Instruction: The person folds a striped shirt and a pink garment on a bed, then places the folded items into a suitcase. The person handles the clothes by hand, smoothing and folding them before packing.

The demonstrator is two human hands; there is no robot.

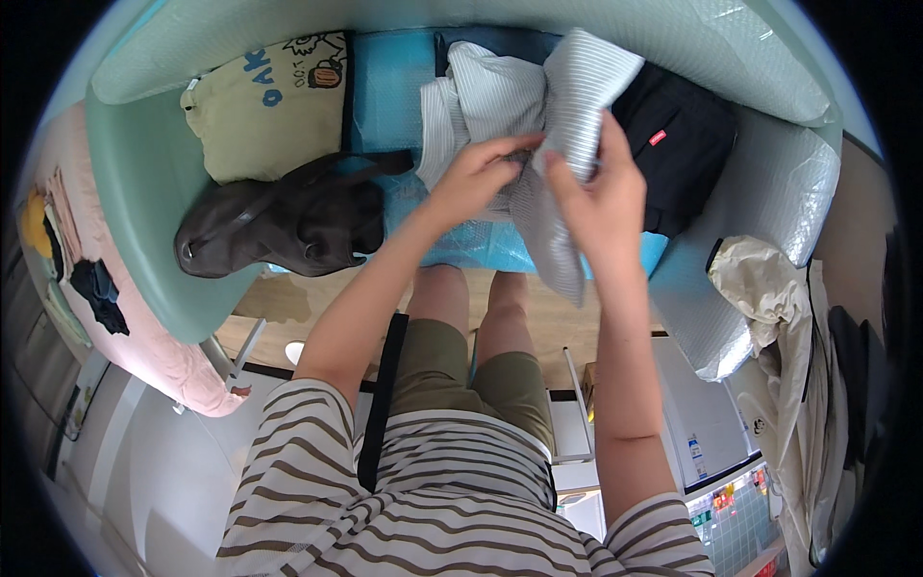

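Note:
A grey-and-white striped garment [500, 91] lies partly spread on the sofa, with one section lifted and folded over toward the right. My right hand [608, 197] grips that raised section between thumb and fingers. Closed on the garment's middle is my left hand [481, 178], its fingertips partly hidden in the cloth. Dark folded clothing with a small red tag [678, 144] lies just right of the striped garment. On the left are a folded pale yellow-green printed T-shirt [269, 111] and, in front of it, a dark brown bag [279, 226] with a strap.
The green sofa [144, 212] is partly covered in bubble wrap [769, 178], with a blue sheet [389, 87] on its seat. A pale jacket [760, 288] hangs over the right side. At far left, a pink-covered bed [144, 327] holds several garments.

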